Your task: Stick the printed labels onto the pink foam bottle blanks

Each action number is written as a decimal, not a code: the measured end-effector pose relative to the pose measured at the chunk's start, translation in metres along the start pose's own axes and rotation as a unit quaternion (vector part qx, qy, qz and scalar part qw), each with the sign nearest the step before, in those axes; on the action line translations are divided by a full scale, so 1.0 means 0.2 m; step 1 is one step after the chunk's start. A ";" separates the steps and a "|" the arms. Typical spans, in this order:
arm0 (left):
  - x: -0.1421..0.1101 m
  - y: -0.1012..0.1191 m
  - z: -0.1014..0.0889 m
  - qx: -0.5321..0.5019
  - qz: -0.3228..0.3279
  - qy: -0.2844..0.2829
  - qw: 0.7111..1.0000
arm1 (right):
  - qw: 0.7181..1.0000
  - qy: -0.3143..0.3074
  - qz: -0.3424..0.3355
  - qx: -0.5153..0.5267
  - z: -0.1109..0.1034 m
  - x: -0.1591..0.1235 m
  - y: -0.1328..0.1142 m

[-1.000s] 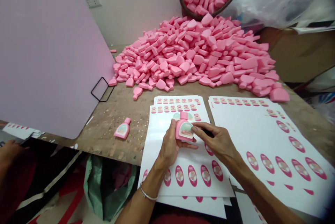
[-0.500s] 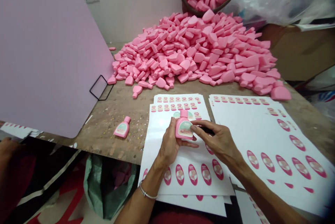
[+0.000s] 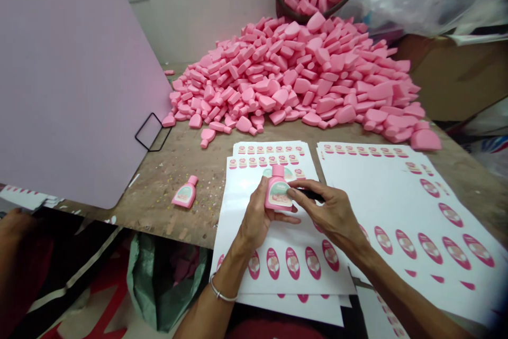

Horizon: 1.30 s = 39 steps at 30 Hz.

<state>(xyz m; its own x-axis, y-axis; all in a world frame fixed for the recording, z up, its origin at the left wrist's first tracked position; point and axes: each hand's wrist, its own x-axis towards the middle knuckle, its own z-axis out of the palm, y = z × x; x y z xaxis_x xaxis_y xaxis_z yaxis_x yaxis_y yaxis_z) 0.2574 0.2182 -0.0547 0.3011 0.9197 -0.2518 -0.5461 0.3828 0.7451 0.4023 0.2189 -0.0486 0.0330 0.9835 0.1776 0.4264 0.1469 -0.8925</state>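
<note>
My left hand (image 3: pixel 256 214) holds a small pink bottle (image 3: pixel 278 171) upright, its fingers wrapped round the sides and base. A green and cream label (image 3: pixel 280 193) covers the bottle's front. In my right hand (image 3: pixel 331 212) is a dark, pen-like tool (image 3: pixel 311 194), its far end hidden by the fingers. The right thumb and fingertips touch the label's right edge. Beneath both hands lies a sticker sheet (image 3: pixel 254 180) with rows of small labels and pink ovals. Another labelled pink bottle (image 3: pixel 185 193) rests on the table to the left.
A large heap of pink bottles (image 3: pixel 293 74) fills the back of the table, below a tipped basket (image 3: pixel 278 8). More sticker sheets (image 3: pixel 369 185) lie at right. A pale panel (image 3: pixel 79 80) stands at left, near another person's hand (image 3: pixel 16 228). A green sack (image 3: pixel 138 281) hangs below the edge.
The bottle has turned slightly in my left hand. My right fingers have shifted a little along the label's right side, and more of the dark tool shows.
</note>
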 end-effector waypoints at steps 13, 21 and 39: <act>-0.04 0.02 0.01 0.073 0.032 -0.036 0.996 | 0.970 0.032 -0.157 -0.186 -0.01 -0.02 0.02; -0.07 0.04 0.01 0.057 0.032 -0.045 0.997 | 0.918 0.099 -0.181 -0.340 -0.10 0.03 0.00; -0.05 0.36 -0.54 0.485 0.086 0.345 0.799 | 0.969 0.080 0.052 -0.229 -0.31 0.88 0.42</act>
<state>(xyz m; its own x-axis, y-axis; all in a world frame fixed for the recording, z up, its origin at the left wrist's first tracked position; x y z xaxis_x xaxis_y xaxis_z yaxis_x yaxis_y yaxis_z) 0.1301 0.2456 -0.0652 -0.3991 0.9084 -0.1247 0.4297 0.3054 0.8498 0.5004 0.3969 -0.0664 0.2214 0.9562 0.1916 0.7688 -0.0503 -0.6375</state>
